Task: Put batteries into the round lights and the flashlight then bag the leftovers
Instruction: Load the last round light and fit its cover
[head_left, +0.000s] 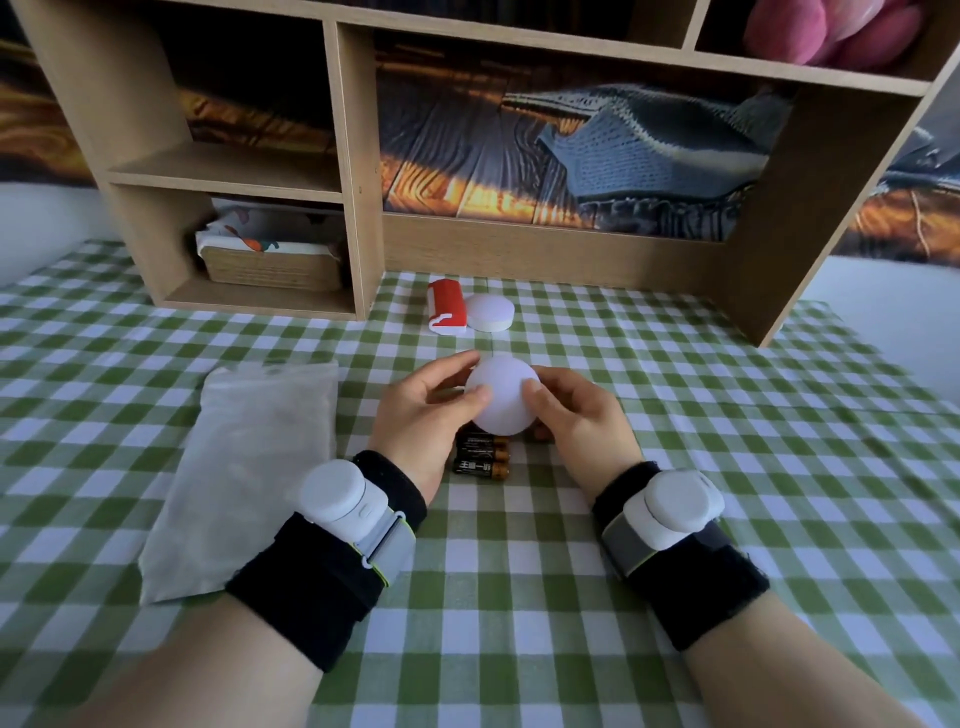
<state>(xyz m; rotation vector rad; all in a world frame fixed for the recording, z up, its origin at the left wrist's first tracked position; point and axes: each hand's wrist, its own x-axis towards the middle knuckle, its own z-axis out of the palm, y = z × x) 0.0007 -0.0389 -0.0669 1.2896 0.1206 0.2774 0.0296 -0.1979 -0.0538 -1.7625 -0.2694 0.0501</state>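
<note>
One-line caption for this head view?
Both hands, left hand and right hand, hold a round light above batteries.

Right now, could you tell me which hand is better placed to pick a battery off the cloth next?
Probably the left hand. Both hands hold the round light, but the batteries lie beside the left hand's heel, while the right hand sits farther off.

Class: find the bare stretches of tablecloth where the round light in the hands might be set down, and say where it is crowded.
Free: the cloth right of the right hand, out to the shelf's side panel, and the near cloth between the forearms. Crowded: the batteries under the round light, the bag on the left, the flashlight and second light behind.
</note>
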